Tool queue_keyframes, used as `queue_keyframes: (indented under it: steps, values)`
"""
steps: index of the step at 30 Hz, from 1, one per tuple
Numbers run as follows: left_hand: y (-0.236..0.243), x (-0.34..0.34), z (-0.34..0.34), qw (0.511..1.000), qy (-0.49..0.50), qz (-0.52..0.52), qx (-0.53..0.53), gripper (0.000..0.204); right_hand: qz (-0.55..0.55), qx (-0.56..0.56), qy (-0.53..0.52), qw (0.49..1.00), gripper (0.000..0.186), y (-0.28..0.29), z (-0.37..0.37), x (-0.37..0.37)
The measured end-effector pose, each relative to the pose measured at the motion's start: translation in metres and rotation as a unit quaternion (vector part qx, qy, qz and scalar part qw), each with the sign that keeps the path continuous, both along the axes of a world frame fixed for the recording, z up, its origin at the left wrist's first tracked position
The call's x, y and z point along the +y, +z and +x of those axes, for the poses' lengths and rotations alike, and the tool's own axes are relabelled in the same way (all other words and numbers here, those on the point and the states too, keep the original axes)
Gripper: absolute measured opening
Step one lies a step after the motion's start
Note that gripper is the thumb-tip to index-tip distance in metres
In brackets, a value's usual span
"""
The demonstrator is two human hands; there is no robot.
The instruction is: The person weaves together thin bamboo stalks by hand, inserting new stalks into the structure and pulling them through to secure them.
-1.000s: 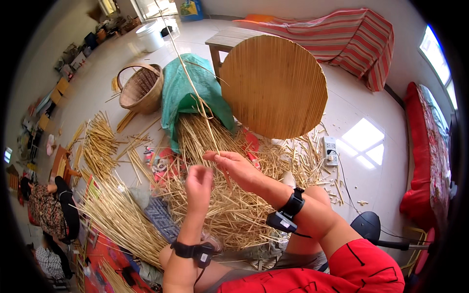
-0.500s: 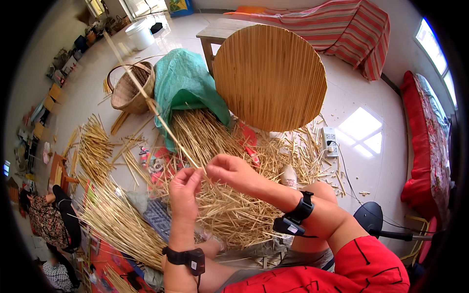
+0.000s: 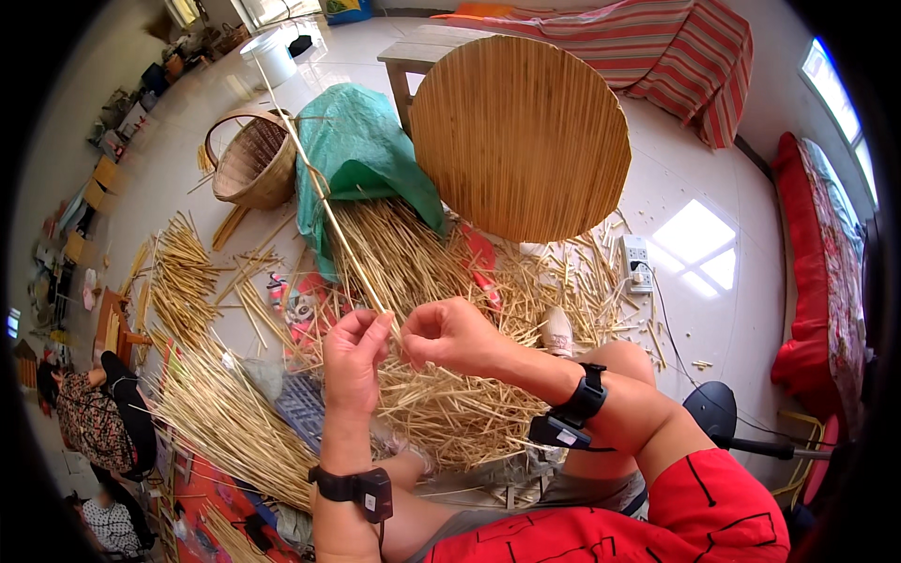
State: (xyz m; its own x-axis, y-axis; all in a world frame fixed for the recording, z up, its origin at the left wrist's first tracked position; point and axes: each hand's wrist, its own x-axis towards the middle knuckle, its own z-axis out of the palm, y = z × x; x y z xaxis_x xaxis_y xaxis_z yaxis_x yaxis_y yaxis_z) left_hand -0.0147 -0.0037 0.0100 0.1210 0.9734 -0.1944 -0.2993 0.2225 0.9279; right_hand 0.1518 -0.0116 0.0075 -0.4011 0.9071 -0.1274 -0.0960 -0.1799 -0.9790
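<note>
A long pale straw stalk (image 3: 345, 242) slants up and away to the left, a bent dry leaf hanging partway along it. Its near end is pinched between the thumb and fingers of my left hand (image 3: 355, 357). Just to the right, my right hand (image 3: 449, 336) is closed, thumb against curled fingertips, close to the stalk's end; whatever those fingers hold is hidden. Under both hands spreads a loose heap of cut straw (image 3: 460, 413). Beyond it, a green woven sack (image 3: 352, 131) lies with a bundle of stalks (image 3: 399, 249) spilling from its mouth.
A round stalk panel (image 3: 521, 141) leans on a wooden bench (image 3: 413, 52). A wicker basket (image 3: 258, 169) stands beside the sack. More straw bundles (image 3: 225, 422) lie at left. A power strip (image 3: 635, 263) with a cord rests at right. Two people (image 3: 94, 413) sit far left.
The stalk has swung a little to the right and steeper, its far tip lower. My right hand has drawn slightly away from my left, which keeps its pinch.
</note>
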Motion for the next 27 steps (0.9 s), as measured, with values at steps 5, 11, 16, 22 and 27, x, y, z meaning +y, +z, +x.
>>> queue_keyframes:
  steps: [5,11,16,22,27]
  values:
    - [0.001,-0.002,0.001,1.000,-0.004,0.011,-0.007,0.007,-0.040,0.084,0.006,0.996,0.012,-0.005,0.000,0.000]
    - [0.002,-0.003,0.000,0.999,-0.033,0.012,-0.038,0.014,-0.115,0.133,-0.001,0.984,0.010,-0.001,0.001,-0.003]
    - [-0.003,-0.002,0.005,0.997,0.046,0.044,0.042,0.010,0.140,-0.142,-0.113,0.974,0.013,-0.003,-0.004,-0.004]
    - [-0.008,-0.002,0.004,0.988,0.078,0.069,0.110,0.010,0.165,-0.160,-0.105,0.968,0.014,-0.003,-0.003,-0.005]
    - [-0.007,-0.003,0.005,0.984,0.080,0.074,0.140,0.011,0.156,-0.163,-0.103,0.969,0.014,-0.004,-0.005,-0.006]
